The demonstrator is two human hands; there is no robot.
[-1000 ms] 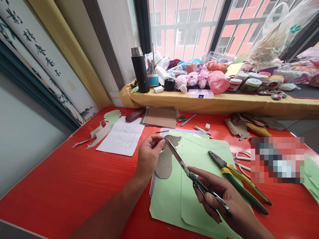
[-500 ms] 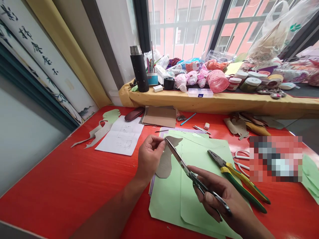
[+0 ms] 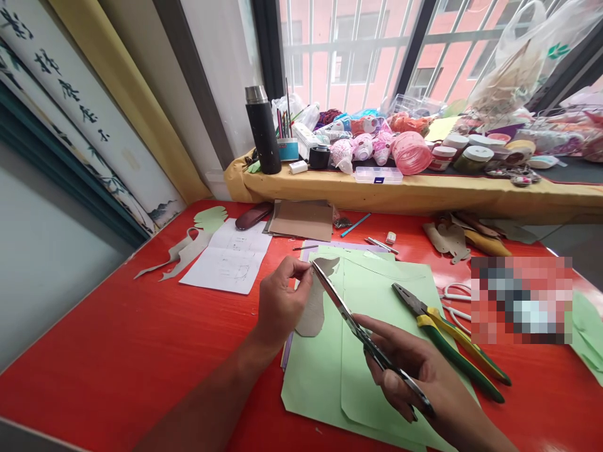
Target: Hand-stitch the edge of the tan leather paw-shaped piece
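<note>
My left hand [image 3: 281, 302] pinches a grey cardboard cut-out [image 3: 315, 307] by its left edge, holding it just above the light green paper sheets [image 3: 377, 351]. My right hand [image 3: 424, 376] grips a pair of metal scissors [image 3: 358, 329] by the handles. The scissor blades point up and left, with their tips at the top of the cut-out, close to my left thumb. The blades look nearly closed.
Green-and-yellow pliers [image 3: 447, 342] lie right of the green sheets on the red table [image 3: 141, 351]. A white drawing sheet [image 3: 230, 257], brown card [image 3: 304, 220] and grey offcuts [image 3: 181, 251] lie further back. The yellow sill [image 3: 424, 191] holds a black flask [image 3: 262, 130], yarn and jars.
My left hand has turned the cut-out slightly and shifted a little down and right. The scissors stay at its top edge, with the blades drawn closer together.
</note>
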